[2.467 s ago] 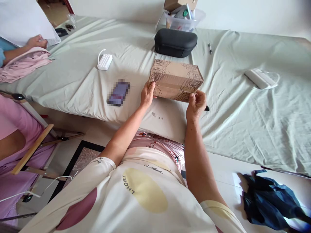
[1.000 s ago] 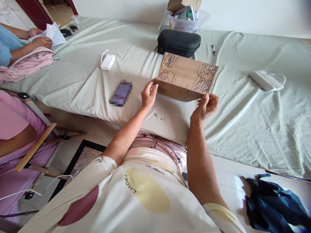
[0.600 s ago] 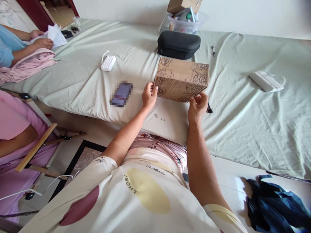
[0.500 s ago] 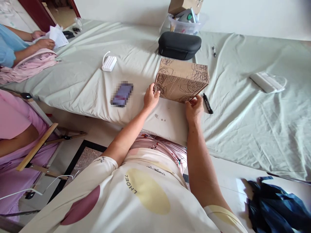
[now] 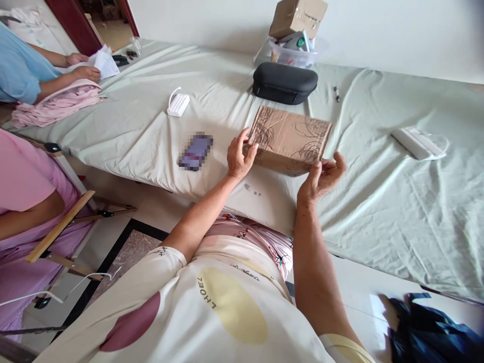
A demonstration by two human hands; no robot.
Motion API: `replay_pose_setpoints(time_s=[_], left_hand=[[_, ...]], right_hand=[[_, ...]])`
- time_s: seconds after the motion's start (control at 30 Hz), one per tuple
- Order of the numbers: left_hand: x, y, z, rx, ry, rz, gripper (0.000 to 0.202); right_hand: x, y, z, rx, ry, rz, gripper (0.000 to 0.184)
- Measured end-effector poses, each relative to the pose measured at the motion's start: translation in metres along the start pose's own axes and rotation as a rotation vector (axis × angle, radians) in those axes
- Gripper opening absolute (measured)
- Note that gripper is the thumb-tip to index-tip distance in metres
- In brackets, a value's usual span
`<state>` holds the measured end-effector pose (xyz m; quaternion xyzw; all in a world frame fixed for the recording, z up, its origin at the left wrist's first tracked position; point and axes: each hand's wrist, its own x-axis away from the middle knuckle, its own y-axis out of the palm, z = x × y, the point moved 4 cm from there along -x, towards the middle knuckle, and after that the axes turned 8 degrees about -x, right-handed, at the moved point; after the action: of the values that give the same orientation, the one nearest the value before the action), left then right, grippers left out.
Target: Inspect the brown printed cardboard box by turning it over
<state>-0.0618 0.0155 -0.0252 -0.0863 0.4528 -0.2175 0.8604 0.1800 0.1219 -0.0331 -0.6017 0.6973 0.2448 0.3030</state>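
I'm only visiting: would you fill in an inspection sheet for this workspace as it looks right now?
Surface: table under a wrinkled pale green sheet.
Job's things: cardboard box, scribbled with dark pen.
Clutter: black case, white power bank, phone, white pack, clear tub under a small carton.
Grippers: left hand grips the box's left end; right hand at its near right corner.
Cables: white cord on the floor.
Surroundings: seated people at left; dark blue cloth.

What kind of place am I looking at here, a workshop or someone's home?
Probably a room in a home, used as a shared worktable: a wrinkled green sheet covers the surface, a doorway opens at the far left, and other people sit alongside. Both hands hold a scribbled cardboard box.
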Motion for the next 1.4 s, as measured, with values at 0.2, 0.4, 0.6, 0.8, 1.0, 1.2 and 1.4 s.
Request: replay_pose_setpoints(time_s=[0.2, 0.4, 0.6, 0.8, 1.0, 1.2, 1.4], left_hand=[[0.0, -0.004, 0.008, -0.008, 0.057, -0.018, 0.063], [0.005, 0.002, 0.023, -0.132, 0.191, -0.112, 0.053], [0.021, 0.013, 0.057, -0.231, 0.465, -0.262, 0.049], [0.02, 0.015, 0.053, -0.219, 0.466, -0.301, 0.048], [0.017, 0.018, 0.046, -0.198, 0.425, -0.298, 0.047], [0.012, 0.014, 0.03, -0.183, 0.303, -0.213, 0.058], [0.016, 0.016, 0.035, -0.132, 0.406, -0.244, 0.068]], right_hand=[[0.001, -0.005, -0.012, 0.046, -0.015, 0.017, 0.047], [0.002, -0.005, -0.031, 0.2, -0.144, 0.035, 0.036], [0.02, 0.029, -0.063, 0.362, -0.229, -0.36, 0.037], [0.017, 0.026, -0.059, 0.381, -0.193, -0.337, 0.035], [0.002, 0.002, -0.023, 0.224, -0.102, -0.115, 0.037], [0.013, 0.015, -0.03, 0.141, -0.086, -0.254, 0.038], [0.034, 0.037, -0.058, 0.106, -0.207, -0.518, 0.043]])
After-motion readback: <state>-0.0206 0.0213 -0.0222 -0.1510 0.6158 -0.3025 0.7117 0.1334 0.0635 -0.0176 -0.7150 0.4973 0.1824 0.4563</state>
